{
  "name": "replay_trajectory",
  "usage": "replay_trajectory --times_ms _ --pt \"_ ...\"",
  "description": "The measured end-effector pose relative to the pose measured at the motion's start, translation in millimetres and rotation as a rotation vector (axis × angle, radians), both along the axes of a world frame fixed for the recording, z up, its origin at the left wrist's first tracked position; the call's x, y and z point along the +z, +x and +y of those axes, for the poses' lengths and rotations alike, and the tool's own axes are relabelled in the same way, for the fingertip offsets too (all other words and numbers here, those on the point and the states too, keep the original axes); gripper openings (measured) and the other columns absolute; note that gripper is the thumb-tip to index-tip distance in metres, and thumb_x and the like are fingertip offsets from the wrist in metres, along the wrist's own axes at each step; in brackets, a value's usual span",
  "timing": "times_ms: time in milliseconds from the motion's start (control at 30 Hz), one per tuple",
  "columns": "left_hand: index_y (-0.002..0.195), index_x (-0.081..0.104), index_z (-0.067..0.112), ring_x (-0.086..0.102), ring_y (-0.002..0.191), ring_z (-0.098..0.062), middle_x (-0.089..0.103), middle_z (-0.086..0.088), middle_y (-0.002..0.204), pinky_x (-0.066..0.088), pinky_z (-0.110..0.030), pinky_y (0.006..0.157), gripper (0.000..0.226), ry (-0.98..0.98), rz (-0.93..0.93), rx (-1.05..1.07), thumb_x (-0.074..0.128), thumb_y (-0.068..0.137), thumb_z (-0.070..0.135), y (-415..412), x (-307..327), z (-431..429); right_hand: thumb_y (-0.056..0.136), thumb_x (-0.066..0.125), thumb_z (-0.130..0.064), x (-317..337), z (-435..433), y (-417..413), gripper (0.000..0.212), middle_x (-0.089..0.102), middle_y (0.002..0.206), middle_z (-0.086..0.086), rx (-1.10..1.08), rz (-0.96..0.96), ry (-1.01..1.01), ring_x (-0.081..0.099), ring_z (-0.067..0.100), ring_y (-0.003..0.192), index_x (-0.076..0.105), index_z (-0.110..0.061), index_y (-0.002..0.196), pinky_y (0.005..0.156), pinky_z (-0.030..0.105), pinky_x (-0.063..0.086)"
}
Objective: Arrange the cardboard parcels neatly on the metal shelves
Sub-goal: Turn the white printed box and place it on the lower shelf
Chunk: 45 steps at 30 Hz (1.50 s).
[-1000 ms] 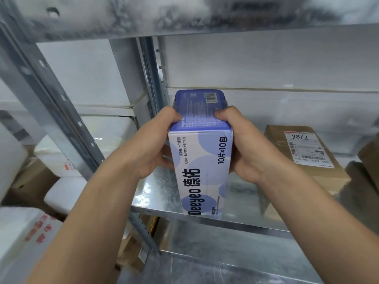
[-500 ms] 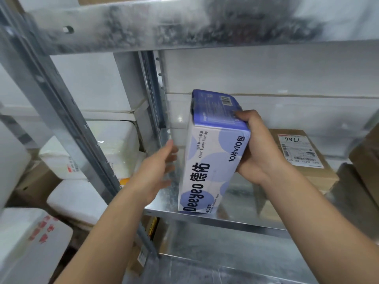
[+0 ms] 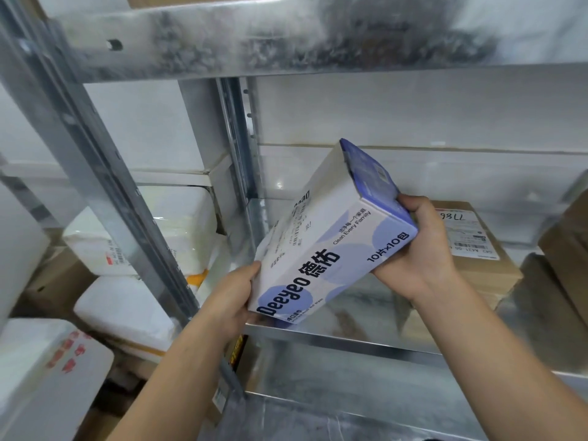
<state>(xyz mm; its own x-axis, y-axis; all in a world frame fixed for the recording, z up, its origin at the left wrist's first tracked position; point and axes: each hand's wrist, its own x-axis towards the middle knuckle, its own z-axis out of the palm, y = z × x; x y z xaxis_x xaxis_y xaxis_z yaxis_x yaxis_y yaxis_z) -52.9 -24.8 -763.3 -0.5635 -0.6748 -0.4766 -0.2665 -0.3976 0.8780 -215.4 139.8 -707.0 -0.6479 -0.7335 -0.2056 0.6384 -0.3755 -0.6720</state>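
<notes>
Box: white-and-purple printed cardboard box (image 3: 331, 249), long and narrow, tilted w/ purple end up and to the right, low end at the front lip of the galvanised metal shelf (image 3: 366, 340). Touching the lip or just above it, can't tell.
Left hand: left hand (image 3: 232, 297) grips the box's low left corner, thumb on the printed face and the rest curled under. Prob. acts as the pivot and carries the weight.
Right hand: right hand (image 3: 416, 249) grips the high purple end, fingers (image 3: 410, 202) wrapped over the top edge. Prob. steers the tilt.
Why tilted: looks like the box is mid-turn, to be laid down rather than stood on end; only a guess.
Neighbour: brown cardboard parcel (image 3: 483, 268) w/ white shipping label (image 3: 467, 233) lies flat on the same shelf, just behind the right hand.
Gap: bare shelf between the grey steel upright (image 3: 105, 173) and the parcel, the likely slot.
Beyond the rack: white foam boxes (image 3: 136, 237) stacked left of the upright.
Risk: knuckles near the parcel; the box could nudge it.
</notes>
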Motion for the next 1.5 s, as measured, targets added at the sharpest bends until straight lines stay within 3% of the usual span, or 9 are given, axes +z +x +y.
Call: replay_trajectory --times_ms 100,200,333,533,800,967,1067,1233,1500 --pt "0.111 0.064 0.011 0.073 0.062 -0.019 0.078 -0.006 0.076 0.056 -0.032 0.058 0.023 -0.022 0.010 0.017 0.046 0.107 0.024 2.9 4.4 -6.8 0.086 0.052 -0.029 -8.4 1.9 -2.3 0.014 0.065 0.078 0.003 -0.018 -0.010 -0.005 0.059 0.019 0.070 0.062 -0.019 0.084 0.070 0.031 0.042" --pt "0.117 0.065 0.012 0.070 0.078 -0.022 0.078 -0.003 0.080 0.054 -0.036 0.075 0.022 -0.050 0.036 0.090 0.050 0.105 0.022 4.5 3.6 -15.3 0.078 0.055 -0.024 -18.1 1.0 -3.3 0.028 0.070 0.091 0.005 -0.044 -0.023 -0.014 0.061 0.022 0.076 0.065 -0.021 0.104 0.075 0.035 0.044" --pt "0.124 0.060 0.013 0.068 0.082 -0.021 0.076 -0.003 0.092 0.051 -0.033 0.069 0.023 -0.080 0.079 0.161 0.050 0.105 0.021 5.8 2.8 -24.6 0.105 0.042 -0.010 -30.6 0.1 -5.5 0.041 0.078 0.094 0.002 -0.102 0.041 0.028 0.069 0.022 0.077 0.078 -0.026 0.095 0.078 0.037 0.047" --pt "0.133 0.052 0.009 0.068 0.090 -0.021 0.070 -0.007 0.108 0.052 -0.030 0.066 0.029 -0.147 0.146 0.225 0.052 0.104 0.014 6.0 1.8 -38.1 0.108 0.043 -0.006 -50.7 -3.1 -6.9 0.039 0.078 0.111 0.003 -0.160 0.246 0.216 0.076 0.019 0.088 0.056 -0.026 0.139 0.078 0.041 0.055" --pt "0.131 0.053 0.006 0.067 0.100 -0.022 0.067 -0.011 0.119 0.052 -0.030 0.075 0.030 -0.255 0.135 0.238 0.056 0.102 0.012 3.5 1.0 -50.4 0.107 0.046 -0.005 -66.3 -8.3 -4.1 0.032 0.079 0.096 -0.007 -0.229 0.372 0.440 0.074 0.006 0.086 0.068 -0.020 0.126 0.082 0.029 0.058" --pt "0.130 0.057 0.008 0.069 0.104 -0.025 0.070 -0.010 0.119 0.052 -0.032 0.074 0.030 -0.292 0.121 0.236 0.055 0.101 0.013 0.1 -0.9 -55.5 0.107 0.045 -0.003 -72.5 -12.7 -6.0 0.032 0.077 0.094 -0.002 -0.225 0.330 0.460 0.072 0.008 0.077 0.066 -0.014 0.128 0.064 0.020 0.060" --pt "0.128 0.061 0.009 0.070 0.102 -0.025 0.072 -0.009 0.116 0.053 -0.032 0.073 0.030 -0.307 0.106 0.223 0.053 0.099 0.012 -1.3 1.0 -56.2 0.108 0.046 -0.007 -75.8 -15.1 -8.2 0.026 0.076 0.084 -0.004 -0.200 0.270 0.437 0.071 0.003 0.063 0.067 -0.022 0.112 0.047 0.018 0.052" --pt "0.106 0.066 0.019 0.069 0.087 -0.017 0.074 -0.003 0.100 0.049 -0.028 0.064 0.022 -0.326 0.089 0.192 0.048 0.099 0.008 -6.8 6.8 -52.7 0.107 0.044 -0.014 -83.2 -17.7 -7.7 0.030 0.079 0.102 0.004 -0.160 0.272 0.507 0.076 0.015 0.082 0.071 -0.018 0.119 0.053 0.020 0.053" --pt "0.094 0.064 0.027 0.066 0.085 -0.018 0.071 0.000 0.095 0.047 -0.029 0.065 0.022 -0.333 0.077 0.162 0.049 0.101 0.013 -19.2 4.5 -53.7 0.107 0.048 -0.021 -86.9 -22.4 -9.4 0.026 0.079 0.102 0.010 -0.157 0.240 0.548 0.075 0.022 0.080 0.071 -0.012 0.114 0.054 0.027 0.056"
